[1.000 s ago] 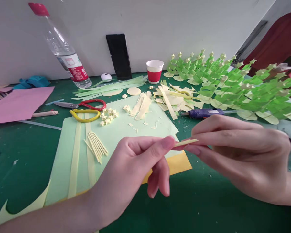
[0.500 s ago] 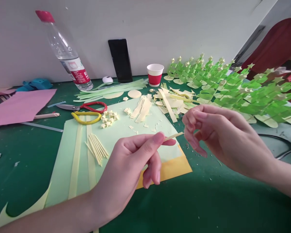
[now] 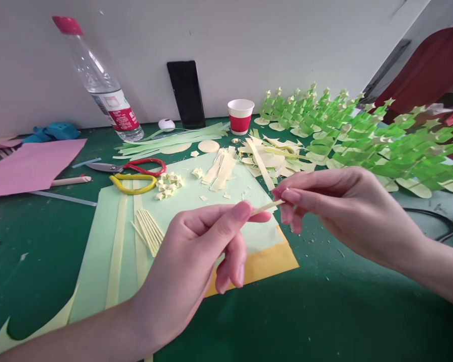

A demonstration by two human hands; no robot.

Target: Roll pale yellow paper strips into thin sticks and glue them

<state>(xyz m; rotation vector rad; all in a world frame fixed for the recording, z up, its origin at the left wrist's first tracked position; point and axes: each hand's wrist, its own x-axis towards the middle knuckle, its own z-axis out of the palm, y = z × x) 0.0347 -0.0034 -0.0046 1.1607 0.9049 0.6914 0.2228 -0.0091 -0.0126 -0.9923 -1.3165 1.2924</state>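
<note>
A thin pale-yellow paper stick (image 3: 267,207) stretches between my two hands above the table. My left hand (image 3: 207,246) pinches one end between thumb and forefinger, its other fingers loosely curled. At the far end, the thumb and forefinger of my right hand (image 3: 324,211) close on the tip. Beneath them lies a light green paper sheet (image 3: 189,188) with an orange sheet (image 3: 268,262) under its near edge. Similar thin sticks (image 3: 149,232) rest in a bundle left of my left hand, near several folded paper stars (image 3: 169,185).
Scissors (image 3: 136,173) with red and yellow handles lie left. Behind are a bottle (image 3: 113,100), a phone (image 3: 186,95) and a paper cup (image 3: 241,116). Paper scraps (image 3: 275,156) and cream strips (image 3: 221,168) lie mid-table. Green paper plants with stars (image 3: 392,130) crowd the right. Pink paper (image 3: 33,163) lies left.
My right hand has moved left and closed its fingertips on the free end of the paper stick. My left hand keeps its pinch, shifted slightly left.
</note>
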